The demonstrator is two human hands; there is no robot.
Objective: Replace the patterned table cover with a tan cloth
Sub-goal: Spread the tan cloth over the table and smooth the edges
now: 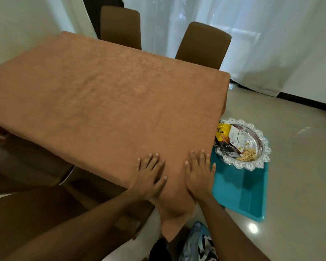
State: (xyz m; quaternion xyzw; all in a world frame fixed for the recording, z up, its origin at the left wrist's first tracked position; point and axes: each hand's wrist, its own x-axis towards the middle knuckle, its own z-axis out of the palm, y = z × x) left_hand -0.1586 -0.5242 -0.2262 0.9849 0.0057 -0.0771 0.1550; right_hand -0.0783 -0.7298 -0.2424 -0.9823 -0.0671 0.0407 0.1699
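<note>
Head view: tan cloth [105, 95] lying spread over whole table top, near corner hanging down. Left hand [149, 176] pressing flat on tan cloth by that corner, fingers straight, spread. Right hand [199, 174] pressing flat beside it at cloth's right edge, fingers spread. Silver tray [266, 147] holding snack packets [222, 134], sitting on teal mat [239, 191] right of cloth. Patterned fabric [198, 243] lying crumpled below hanging corner.

Tan cloth [102, 95] under left hand [149, 178] and right hand [199, 176]: plain orange-brown, faintly mottled. Right of right hand: teal mat [241, 189], silver tray [265, 147] with scalloped rim, yellow packet [222, 130]. Below right hand: blue-white-black patterned fabric [198, 243].
</note>
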